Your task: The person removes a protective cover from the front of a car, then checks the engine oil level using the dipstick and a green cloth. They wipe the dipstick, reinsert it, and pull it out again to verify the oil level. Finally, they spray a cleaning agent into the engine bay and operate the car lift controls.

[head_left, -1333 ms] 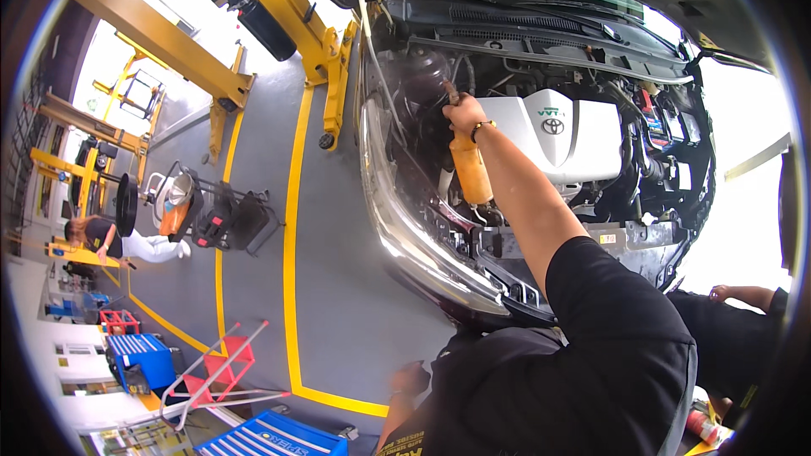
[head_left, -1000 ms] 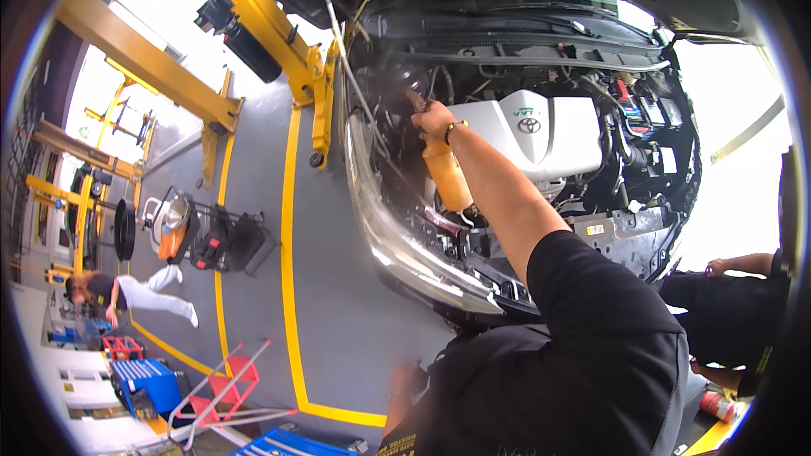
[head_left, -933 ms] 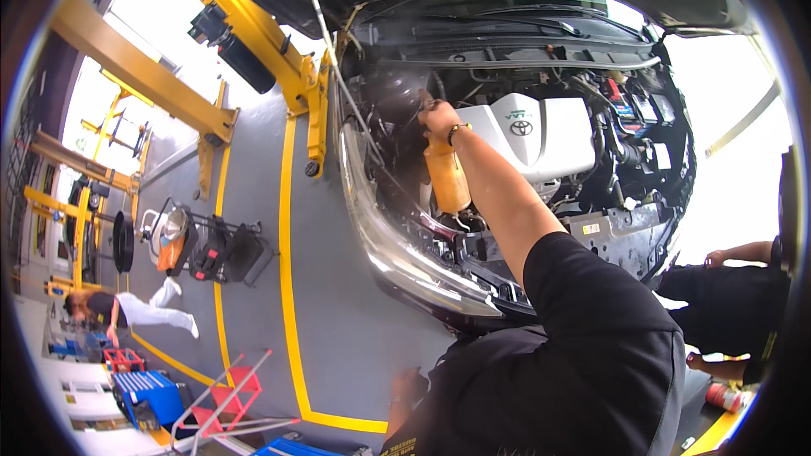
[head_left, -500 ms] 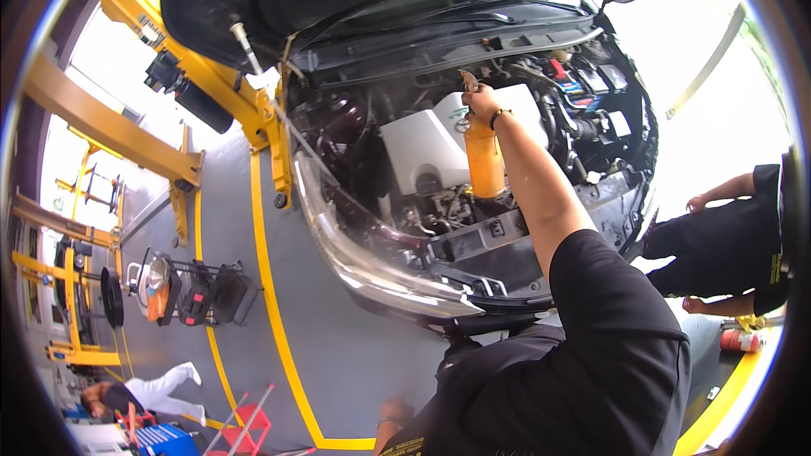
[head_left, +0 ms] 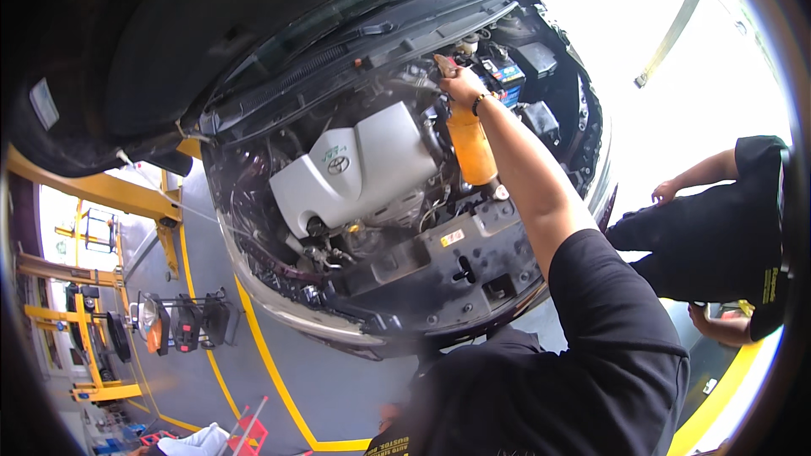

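- Bonnet, black point(head_left: 152, 42), raised, at upper left; carries one pale rectangular label point(head_left: 44, 104), print too small to read.
- Lift arm, yellow point(head_left: 110, 184), behind the car, beside the bonnet's edge.
- Wheeled cart point(head_left: 187, 321), dark, on the grey floor; red-framed step stool point(head_left: 252, 432) nearer the lower edge.
- Engine cover, silver-grey point(head_left: 372, 173), set aslant in the engine bay; bears a round oval-in-oval emblem and short green lettering.
- Left hand point(head_left: 389, 414), low beside the wearer's body, blurred and mostly hidden; cannot tell whether it is open or closed. Well apart from the bottle.
- Shirt, black point(head_left: 574, 380), the wearer's; yellow lettering at its lower left part, upside down in view.
- Sticker, yellow and white point(head_left: 453, 238), on the front panel point(head_left: 405, 266); small printed marks, not clearly legible.
- Spray bottle, orange point(head_left: 473, 152), one item, right of the engine cover. Long axis runs nearly up and down the view, base leaning slightly right; brownish head toward the windscreen, body on the front-panel side of the grip, just left of the forearm. Contact of base with parts beneath: cannot tell.
- Right hand point(head_left: 465, 87), the nearer hand, closed round the bottle's neck; dark beaded bracelet point(head_left: 481, 103) at wrist.
- Battery point(head_left: 507, 76), just right of that hand; blue label with pale lettering.
- Co-worker in black point(head_left: 701, 228), far right; yellow lettering on the clothing.
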The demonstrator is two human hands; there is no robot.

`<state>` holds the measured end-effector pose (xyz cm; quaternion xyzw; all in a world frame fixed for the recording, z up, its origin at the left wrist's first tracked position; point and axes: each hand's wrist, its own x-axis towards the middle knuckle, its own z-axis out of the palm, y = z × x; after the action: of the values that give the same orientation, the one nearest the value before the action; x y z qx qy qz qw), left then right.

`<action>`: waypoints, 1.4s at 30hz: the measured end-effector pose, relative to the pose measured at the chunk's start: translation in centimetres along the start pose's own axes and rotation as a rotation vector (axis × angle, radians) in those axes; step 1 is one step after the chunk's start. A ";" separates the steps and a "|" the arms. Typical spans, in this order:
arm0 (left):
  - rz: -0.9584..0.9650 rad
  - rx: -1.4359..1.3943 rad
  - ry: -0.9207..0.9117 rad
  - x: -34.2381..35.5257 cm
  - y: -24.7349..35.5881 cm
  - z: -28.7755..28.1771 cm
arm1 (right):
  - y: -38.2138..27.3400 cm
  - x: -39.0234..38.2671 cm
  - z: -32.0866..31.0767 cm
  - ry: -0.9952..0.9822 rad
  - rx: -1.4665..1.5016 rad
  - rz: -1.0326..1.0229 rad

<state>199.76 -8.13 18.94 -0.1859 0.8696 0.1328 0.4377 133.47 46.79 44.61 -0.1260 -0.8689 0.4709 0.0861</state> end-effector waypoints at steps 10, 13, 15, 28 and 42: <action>-0.280 0.079 -0.090 -4.1 14.4 -2.7 | 7.3 6.1 -12.5 0.021 -0.123 0.015; -0.211 0.093 -0.010 -1.7 12.5 -0.6 | 9.1 8.6 -14.9 0.082 0.051 0.130; -0.081 0.122 -0.031 -2.2 14.1 -2.4 | 8.7 8.9 -16.6 0.043 0.163 0.162; -0.010 0.175 -0.017 -2.9 18.1 -4.1 | 15.9 11.8 -22.7 0.046 -0.160 0.249; -0.311 0.136 0.017 -5.0 25.3 -9.4 | 12.8 4.2 -21.8 -0.225 -0.256 0.063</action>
<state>184.65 11.84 30.17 -0.2892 0.8410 0.0029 0.4572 137.06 72.12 45.76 -0.1098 -0.9216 0.3699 -0.0433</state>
